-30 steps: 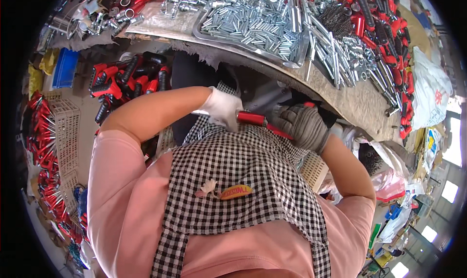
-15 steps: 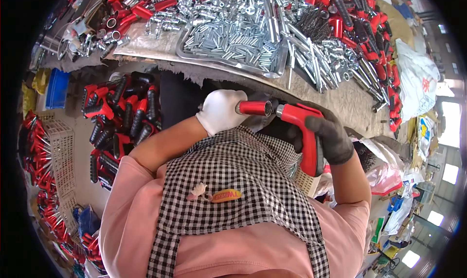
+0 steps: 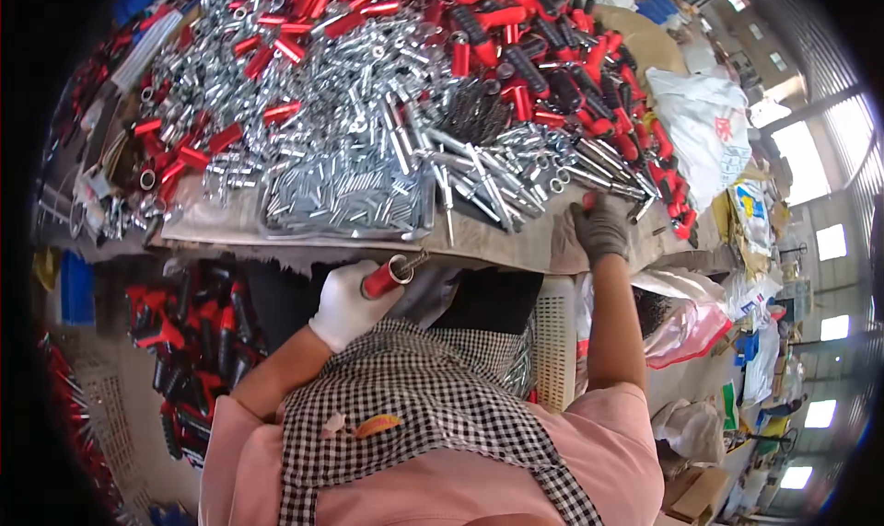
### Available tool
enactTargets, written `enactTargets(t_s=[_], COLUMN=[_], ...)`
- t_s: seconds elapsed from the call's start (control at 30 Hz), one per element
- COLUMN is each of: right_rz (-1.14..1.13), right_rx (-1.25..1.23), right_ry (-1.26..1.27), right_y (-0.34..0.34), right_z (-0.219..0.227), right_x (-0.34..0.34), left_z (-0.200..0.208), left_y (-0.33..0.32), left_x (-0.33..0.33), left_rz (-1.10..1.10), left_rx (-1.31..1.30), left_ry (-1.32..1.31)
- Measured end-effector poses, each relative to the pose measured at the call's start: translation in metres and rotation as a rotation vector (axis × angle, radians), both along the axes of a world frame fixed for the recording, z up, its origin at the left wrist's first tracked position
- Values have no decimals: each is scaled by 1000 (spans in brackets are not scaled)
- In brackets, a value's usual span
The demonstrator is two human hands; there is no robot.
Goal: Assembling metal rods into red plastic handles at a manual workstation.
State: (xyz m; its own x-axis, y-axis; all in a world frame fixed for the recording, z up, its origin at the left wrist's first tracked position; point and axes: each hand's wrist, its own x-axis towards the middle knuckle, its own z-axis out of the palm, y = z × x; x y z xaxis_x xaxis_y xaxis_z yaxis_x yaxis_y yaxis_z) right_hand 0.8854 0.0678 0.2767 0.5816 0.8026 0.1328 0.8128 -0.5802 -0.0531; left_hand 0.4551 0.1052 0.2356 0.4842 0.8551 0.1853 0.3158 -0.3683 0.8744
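My left hand (image 3: pixel 352 305), in a white glove, is closed around a red metal tube (image 3: pixel 377 284) in front of the table edge. A thin grey coil spring (image 3: pixel 416 260) sticks out of the tube's open end. My right hand (image 3: pixel 603 230), in a dark grey glove, is at the table's front right, its fingers bent. A small red part (image 3: pixel 590 198) shows at its fingertips; the rest of what is there is hidden. Just beyond this hand are long shiny metal rods (image 3: pixel 608 172). The clear tray (image 3: pixel 276 222) of short metal pins stands beyond my left hand.
Loose metal fittings (image 3: pixel 341 93) cover the table, with red-and-black handles (image 3: pixel 529 70) at right and a dark coil heap (image 3: pixel 474 112) between. More handles (image 3: pixel 198 342) lie below at left. A pale plastic crate (image 3: pixel 555 342) and white bag (image 3: pixel 704 135) are at right.
My right hand has left the red pistol-shaped handle beside the tube and moved forward and right to the table. My left hand has lowered leftward; a spring now shows from the tube.
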Motion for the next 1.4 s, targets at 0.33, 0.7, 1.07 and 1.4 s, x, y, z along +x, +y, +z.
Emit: enactTargets(t_s=[0.33, 0.7, 1.07, 1.4], right_rz=[373, 99, 615, 697], right_rx=[626, 371, 492, -298], right_ry=[-85, 826, 1695, 1515], right_y=[115, 244, -2, -27], right_z=[36, 58, 75, 31], right_x=[39, 78, -109, -222], left_z=[23, 23, 17, 15], left_y=[25, 22, 16, -8], left_x=[18, 4, -67, -76], left_rz=[13, 64, 4, -68], left_rx=[-108, 17, 237, 326], left_ry=[-11, 59, 410, 590])
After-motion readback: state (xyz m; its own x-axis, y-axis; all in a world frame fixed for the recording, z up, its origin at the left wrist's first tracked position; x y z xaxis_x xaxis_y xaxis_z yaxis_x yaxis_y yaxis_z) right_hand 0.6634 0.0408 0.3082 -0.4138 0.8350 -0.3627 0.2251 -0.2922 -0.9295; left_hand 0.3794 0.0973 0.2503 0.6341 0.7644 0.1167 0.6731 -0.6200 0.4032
